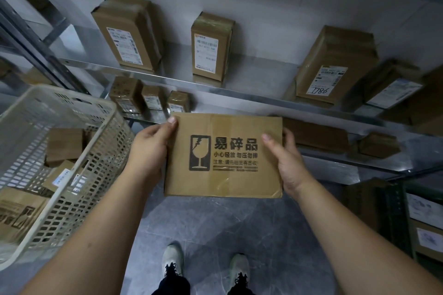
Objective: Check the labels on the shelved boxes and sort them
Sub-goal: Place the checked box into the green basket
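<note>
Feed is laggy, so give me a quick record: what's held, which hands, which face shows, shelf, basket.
held: box, flat, level, in front of the shelves
left hand: grips its left edge
right hand: grips its right edge
face showing: fragile print; no shipping label visible
shelf: labelled boxes standing apart
basket: at left, holds several parcels

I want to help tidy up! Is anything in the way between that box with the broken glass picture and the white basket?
Nothing visible is. The box, held by the left hand and right hand, hangs just right of the basket, with only open air between.
</note>
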